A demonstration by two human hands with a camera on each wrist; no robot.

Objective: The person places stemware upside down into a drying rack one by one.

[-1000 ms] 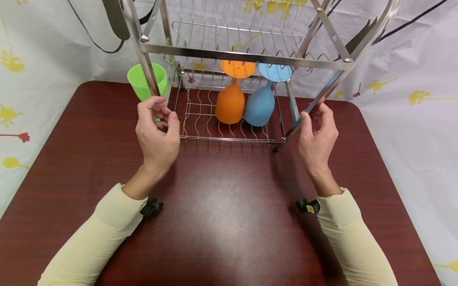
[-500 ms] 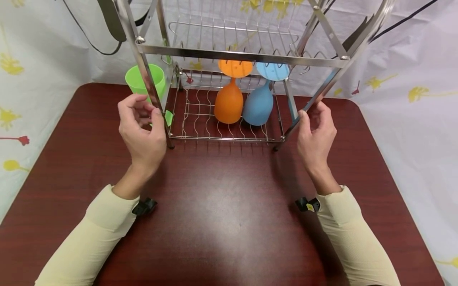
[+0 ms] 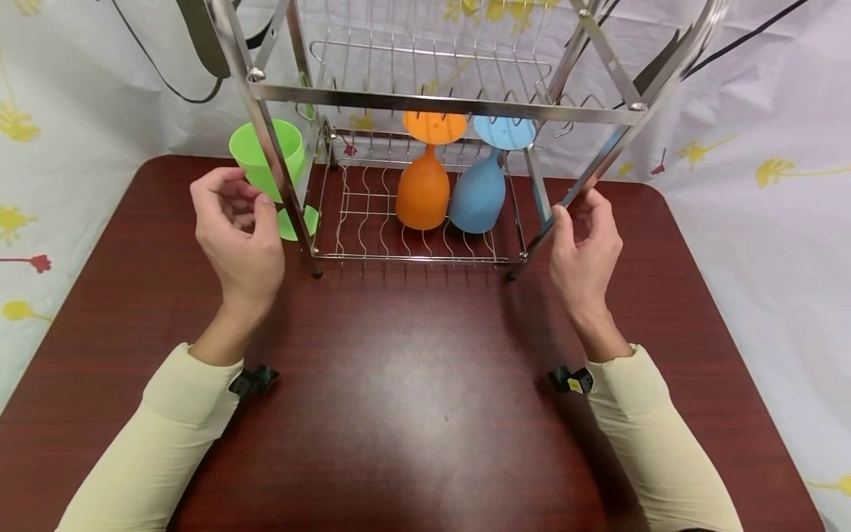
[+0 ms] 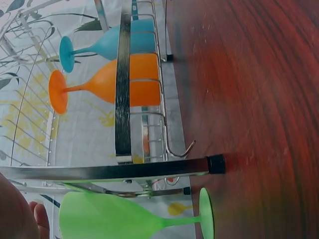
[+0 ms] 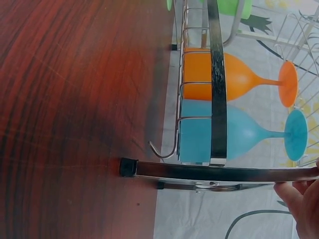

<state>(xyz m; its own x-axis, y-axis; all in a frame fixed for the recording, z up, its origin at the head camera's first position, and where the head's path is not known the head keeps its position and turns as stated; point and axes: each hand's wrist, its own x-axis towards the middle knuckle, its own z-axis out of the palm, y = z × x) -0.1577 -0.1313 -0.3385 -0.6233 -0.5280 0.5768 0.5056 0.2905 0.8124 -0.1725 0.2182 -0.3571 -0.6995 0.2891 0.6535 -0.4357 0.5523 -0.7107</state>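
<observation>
A metal dish rack [image 3: 419,103] stands at the back of the table. Two plastic goblets, one orange [image 3: 422,192] and one blue [image 3: 479,193], sit upside down on its lower shelf. A green goblet [image 3: 266,155] stands upright on the table just outside the rack's left front leg. My left hand [image 3: 236,236] is beside the green goblet with loosely curled fingers and nothing in them; in the left wrist view its fingers [image 4: 42,219] show near the cup's rim. My right hand [image 3: 588,244] pinches the rack's right front leg [image 5: 229,172] between thumb and fingers.
The upper wire shelf [image 3: 432,52] overhangs the goblets. The dark red table [image 3: 412,384] spreads in front of the rack. A patterned white sheet [image 3: 764,244] surrounds the table, and a dark cable [image 3: 751,37] runs behind the rack.
My left hand has moved left, away from the rack's left front leg and over to the green goblet, uncovering the goblet's base. The right hand stays on the right leg.
</observation>
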